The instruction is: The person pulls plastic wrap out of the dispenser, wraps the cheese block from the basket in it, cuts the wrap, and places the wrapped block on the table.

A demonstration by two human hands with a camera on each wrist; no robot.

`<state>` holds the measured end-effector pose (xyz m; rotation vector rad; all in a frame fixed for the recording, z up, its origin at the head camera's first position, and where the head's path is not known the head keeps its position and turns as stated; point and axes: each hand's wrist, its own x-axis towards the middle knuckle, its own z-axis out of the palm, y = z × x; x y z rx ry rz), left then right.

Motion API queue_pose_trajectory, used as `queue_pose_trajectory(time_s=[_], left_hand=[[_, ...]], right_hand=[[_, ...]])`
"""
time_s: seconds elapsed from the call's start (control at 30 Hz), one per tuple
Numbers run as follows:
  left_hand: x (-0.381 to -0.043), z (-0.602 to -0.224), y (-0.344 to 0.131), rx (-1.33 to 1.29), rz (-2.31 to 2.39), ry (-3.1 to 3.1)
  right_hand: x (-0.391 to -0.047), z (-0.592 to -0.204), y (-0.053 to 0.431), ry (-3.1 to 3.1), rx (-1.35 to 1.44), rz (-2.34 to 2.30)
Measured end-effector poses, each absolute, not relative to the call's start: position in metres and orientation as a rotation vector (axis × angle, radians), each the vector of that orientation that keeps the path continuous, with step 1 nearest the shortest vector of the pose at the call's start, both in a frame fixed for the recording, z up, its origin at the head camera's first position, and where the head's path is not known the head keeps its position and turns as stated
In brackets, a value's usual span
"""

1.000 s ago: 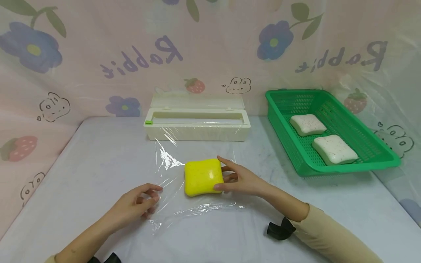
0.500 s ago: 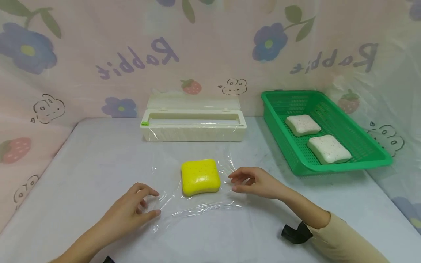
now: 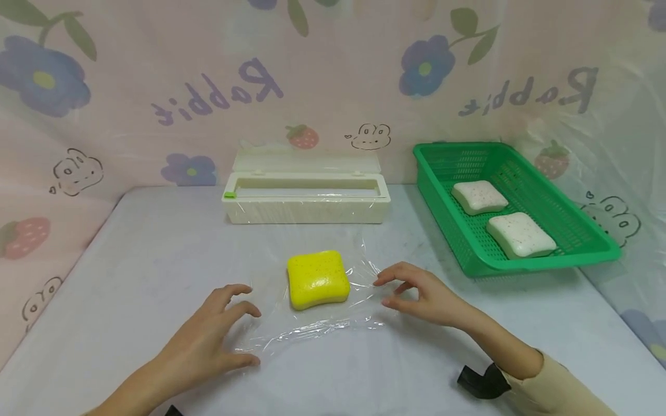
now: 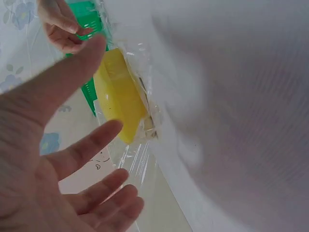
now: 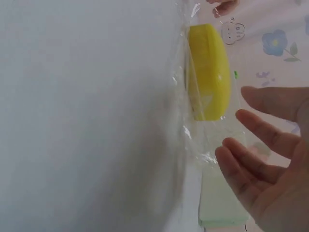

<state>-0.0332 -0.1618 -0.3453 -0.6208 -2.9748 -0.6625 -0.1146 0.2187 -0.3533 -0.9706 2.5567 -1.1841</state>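
Observation:
A yellow pillow-shaped block, finely speckled with waisted sides, lies on a sheet of clear cling film in the middle of the table. My left hand hovers over the film's left edge, its thumb and fingers spread wide around nothing. On the other side, my right hand has its fingertips right at the film's right edge, with thumb and index finger apart. In the right wrist view, the right hand shows loosely bent fingers beside the block.
Behind the block stands a white cling film dispenser with its lid raised and a green slider at its left. A green basket at the back right holds two white speckled blocks. A printed curtain hangs behind the table.
My right hand has let go of the yellow block and drawn back to the right. My left hand's fingers have spread wider, and it has come slightly nearer the table's front.

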Motion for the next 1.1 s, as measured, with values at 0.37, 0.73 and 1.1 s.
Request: queue_pose_trajectory(time_s=[0.37, 0.73, 1.1], left_hand=[[-0.033, -0.357, -0.169, -0.999, -0.614, -2.984], [-0.031, -0.365, -0.163, -1.163, -0.641, -2.906], [-0.035, -0.346, -0.178, -1.101, -0.769, -3.022]], right_hand=[[-0.103, -0.350, 0.229, 2.453, -1.031, -0.842], [-0.088, -0.345, 0.218, 2.510, -1.095, -0.683], [-0.092, -0.344, 0.231, 2.405, -1.260, -0.868]])
